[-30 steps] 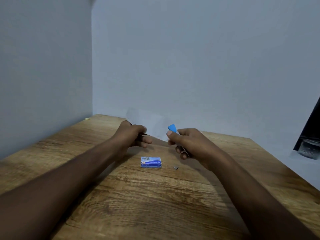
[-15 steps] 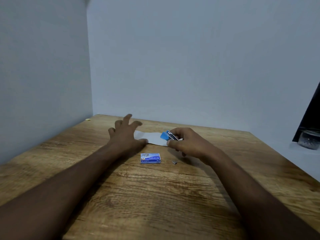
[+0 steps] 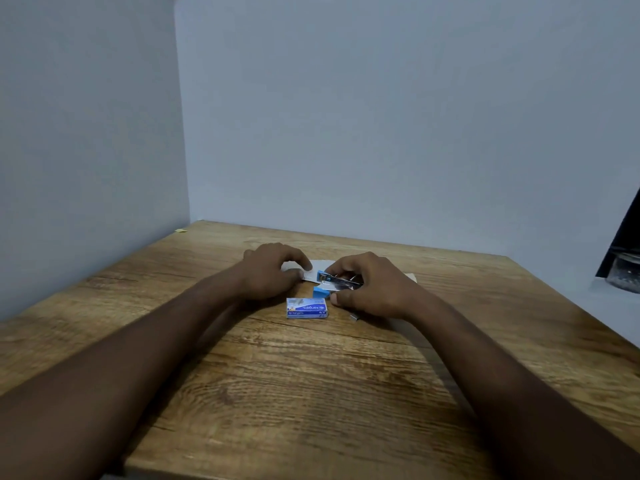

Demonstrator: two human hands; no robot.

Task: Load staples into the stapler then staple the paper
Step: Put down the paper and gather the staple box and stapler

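Head view. Both forearms are showing bare from the lower frame edge up to the wrists; no sleeves, cuffs or gloves are appearing on either. Left hand [image 3: 273,275] and right hand [image 3: 372,285] are likewise showing uncovered. Wrists and fingers are showing no watch, band or ring. Fingernails are looking short and unpainted on the right thumb.

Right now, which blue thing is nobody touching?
The blue staple box, lying flat on the table nearest the person, is free. The other blue thing, the stapler, is held by the right hand against the paper.
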